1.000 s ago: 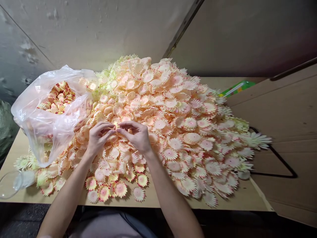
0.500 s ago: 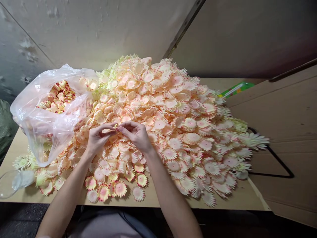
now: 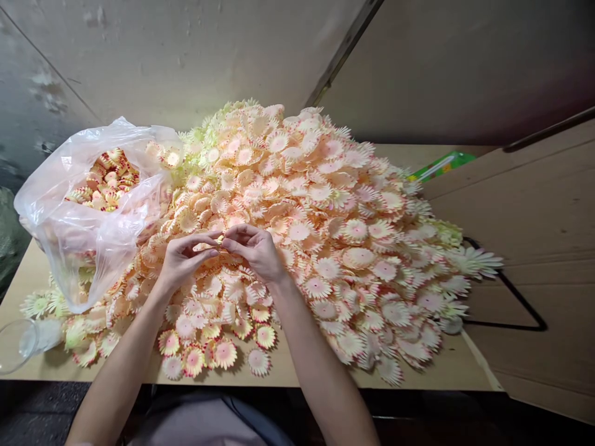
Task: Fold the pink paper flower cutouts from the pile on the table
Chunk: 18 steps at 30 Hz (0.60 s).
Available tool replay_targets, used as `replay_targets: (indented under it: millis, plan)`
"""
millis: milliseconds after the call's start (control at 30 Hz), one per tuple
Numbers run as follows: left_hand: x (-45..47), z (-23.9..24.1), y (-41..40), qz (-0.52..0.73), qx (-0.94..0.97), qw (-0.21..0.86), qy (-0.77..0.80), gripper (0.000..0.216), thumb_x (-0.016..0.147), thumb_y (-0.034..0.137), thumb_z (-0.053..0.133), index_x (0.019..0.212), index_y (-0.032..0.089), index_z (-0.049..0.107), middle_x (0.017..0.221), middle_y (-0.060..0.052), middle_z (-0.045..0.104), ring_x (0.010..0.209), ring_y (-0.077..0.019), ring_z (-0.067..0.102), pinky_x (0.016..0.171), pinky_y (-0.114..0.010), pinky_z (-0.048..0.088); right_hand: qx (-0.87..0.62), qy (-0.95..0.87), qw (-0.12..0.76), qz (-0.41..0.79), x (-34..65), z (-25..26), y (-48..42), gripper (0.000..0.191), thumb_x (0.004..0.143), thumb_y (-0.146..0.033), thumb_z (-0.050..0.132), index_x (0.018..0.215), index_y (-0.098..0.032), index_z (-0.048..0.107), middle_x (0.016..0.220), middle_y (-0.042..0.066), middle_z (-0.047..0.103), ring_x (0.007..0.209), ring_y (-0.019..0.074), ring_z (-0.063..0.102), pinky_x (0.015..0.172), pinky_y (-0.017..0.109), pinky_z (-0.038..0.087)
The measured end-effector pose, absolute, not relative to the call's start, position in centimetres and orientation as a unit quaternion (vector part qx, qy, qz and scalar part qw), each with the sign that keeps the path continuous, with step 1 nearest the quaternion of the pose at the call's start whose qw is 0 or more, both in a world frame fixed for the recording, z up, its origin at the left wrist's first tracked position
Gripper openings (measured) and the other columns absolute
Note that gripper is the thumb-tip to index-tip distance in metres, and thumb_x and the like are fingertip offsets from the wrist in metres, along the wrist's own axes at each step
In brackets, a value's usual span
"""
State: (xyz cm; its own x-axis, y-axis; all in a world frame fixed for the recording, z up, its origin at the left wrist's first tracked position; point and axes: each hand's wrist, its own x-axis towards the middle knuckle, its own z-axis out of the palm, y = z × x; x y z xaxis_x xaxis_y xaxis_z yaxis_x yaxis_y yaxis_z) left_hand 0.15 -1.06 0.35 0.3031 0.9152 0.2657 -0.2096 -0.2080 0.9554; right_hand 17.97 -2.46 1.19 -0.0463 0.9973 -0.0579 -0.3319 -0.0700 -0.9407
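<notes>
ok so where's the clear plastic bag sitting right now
In the head view, the clear plastic bag sits at the table's far left, against the left edge of the flower pile, just left of the left hand; it holds more flower pieces.

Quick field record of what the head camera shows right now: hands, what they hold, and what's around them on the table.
left hand: over the near side of the heap, fingertips meeting the right hand's
right hand: same spot, fingers pinched
held item: a small flower piece between both hands' fingertips, mostly hidden
flower heap: pale pink and cream fabric flowers, covering most of the table
plastic bag: clear, open, left of the hands, more flowers inside
clear cup: on its side at the left near edge
table: light wood
green packet: far right, behind the heap
</notes>
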Motion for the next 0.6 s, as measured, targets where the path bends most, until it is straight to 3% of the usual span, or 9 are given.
replay_targets:
  millis: [367, 600]
  plan:
    - [0.15, 0.23, -0.84, 0.520, 0.561, 0.557, 0.324, 0.016, 0.068, 0.024, 0.086, 0.077, 0.017, 0.075, 0.098, -0.010, 0.079, 0.091, -0.0218, 0.075, 0.082, -0.033, 0.061, -0.428, -0.409, 0.550, 0.589, 17.69, 1.55, -2.62, 0.032, 0.053, -0.032, 0.093, 0.072, -0.019, 0.071, 0.072, -0.001, 0.073, 0.067, 0.0117, 0.067, 0.069, 0.025, 0.056]
    - [0.26, 0.68, -1.01, 0.513, 0.547, 0.550, 0.366, 0.026, 0.069, 0.027, 0.085, 0.091, 0.017, 0.077, 0.103, -0.009, 0.077, 0.093, -0.0194, 0.073, 0.082, -0.028, 0.060, -0.415, -0.457, 0.562, 0.551, 17.60, 1.12, -2.86, 0.026, 0.066, -0.033, 0.087, 0.075, -0.019, 0.066, 0.073, -0.001, 0.068, 0.070, 0.0110, 0.063, 0.071, 0.025, 0.054]
